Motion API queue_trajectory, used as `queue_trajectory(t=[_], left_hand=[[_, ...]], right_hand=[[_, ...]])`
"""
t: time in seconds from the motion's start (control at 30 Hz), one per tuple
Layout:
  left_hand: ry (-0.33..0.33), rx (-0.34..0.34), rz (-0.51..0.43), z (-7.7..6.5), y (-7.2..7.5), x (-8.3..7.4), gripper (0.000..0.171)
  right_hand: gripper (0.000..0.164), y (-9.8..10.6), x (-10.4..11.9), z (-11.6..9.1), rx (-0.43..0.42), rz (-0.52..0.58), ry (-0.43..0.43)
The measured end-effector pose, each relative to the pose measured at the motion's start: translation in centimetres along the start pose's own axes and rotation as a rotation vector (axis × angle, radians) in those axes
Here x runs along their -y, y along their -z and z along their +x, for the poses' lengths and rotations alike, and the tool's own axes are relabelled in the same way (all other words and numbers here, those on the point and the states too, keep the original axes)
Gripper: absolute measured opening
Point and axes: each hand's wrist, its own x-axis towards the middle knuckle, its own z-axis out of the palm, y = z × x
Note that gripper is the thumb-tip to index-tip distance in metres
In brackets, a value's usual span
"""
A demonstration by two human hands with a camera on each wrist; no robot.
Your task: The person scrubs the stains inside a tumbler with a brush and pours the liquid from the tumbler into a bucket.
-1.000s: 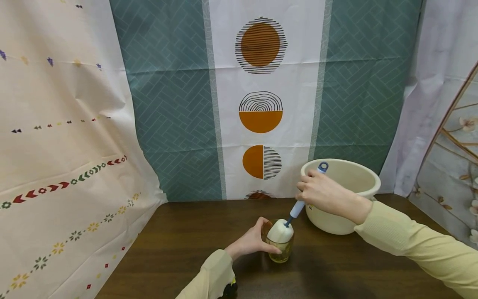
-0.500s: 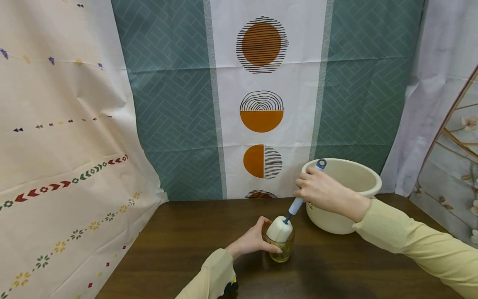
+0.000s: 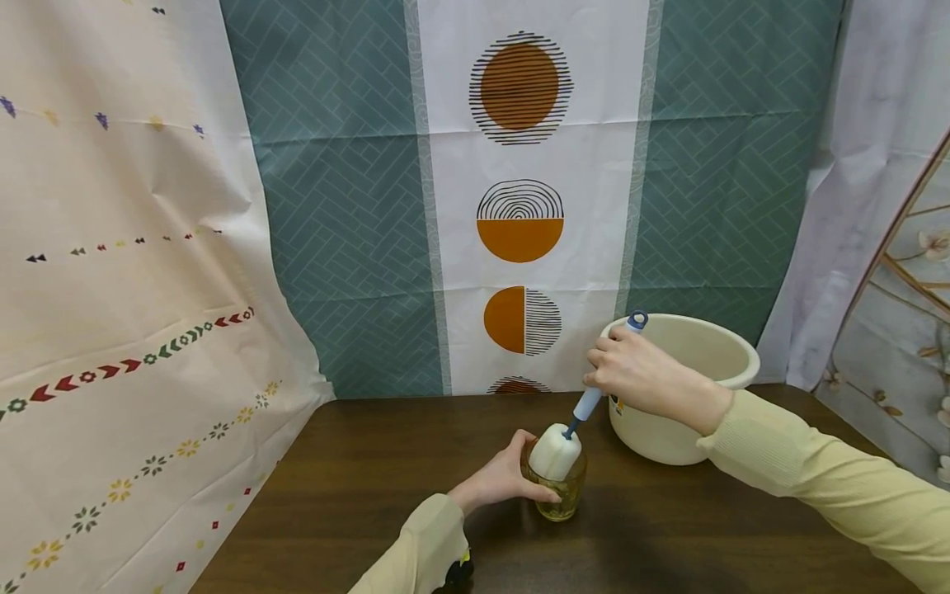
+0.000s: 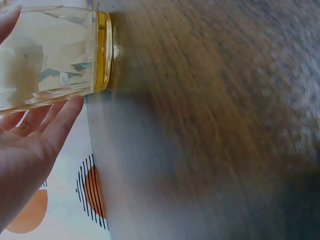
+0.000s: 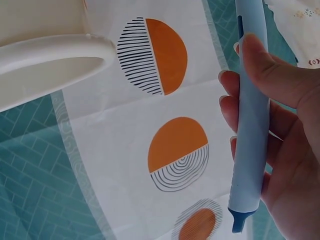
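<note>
On the table, an amber-tinted drinking glass (image 3: 562, 500) is held by my left hand (image 3: 503, 478), fingers and thumb on opposite sides. In the left wrist view the glass (image 4: 102, 52) has its base down on the wood, with a pale shape inside. My right hand (image 3: 641, 378) grips a sponge cup brush by its light blue handle (image 5: 251, 135), fingers wrapped round it. The white sponge head (image 3: 555, 452) is partly inside the glass and sticks out above the rim. Its handle slants up to the right, with a dark blue loop (image 3: 637, 320) on top.
A cream plastic basin (image 3: 656, 437) stands on the brown table (image 3: 386, 470) at the back right, just behind my right hand. Patterned cloths hang behind (image 3: 519, 223) and along both sides. A small black object (image 3: 456, 575) lies below my left sleeve.
The brush has shifted slightly up and to the left, so a little more of the sponge shows above the rim. My left hand and the glass have stayed almost in place.
</note>
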Motion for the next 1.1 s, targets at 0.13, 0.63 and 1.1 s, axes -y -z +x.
queue_trajectory(t=[0.13, 0.63, 1.1], left_hand=[[0.005, -0.003, 0.005, 0.0, -0.1, 0.0, 0.067], [0.003, -0.003, -0.007, 0.0, -0.1, 0.1, 0.065], [0.008, -0.002, 0.013, 0.1, -0.1, 0.1, 0.068]], right_hand=[[0.015, -0.1, -0.1, -0.1, -0.008, 0.001, -0.006], [0.017, 0.2, -0.4, -0.7, 0.043, -0.040, -0.053], [0.019, 0.2, -0.4, -1.2, 0.014, -0.078, -0.026]])
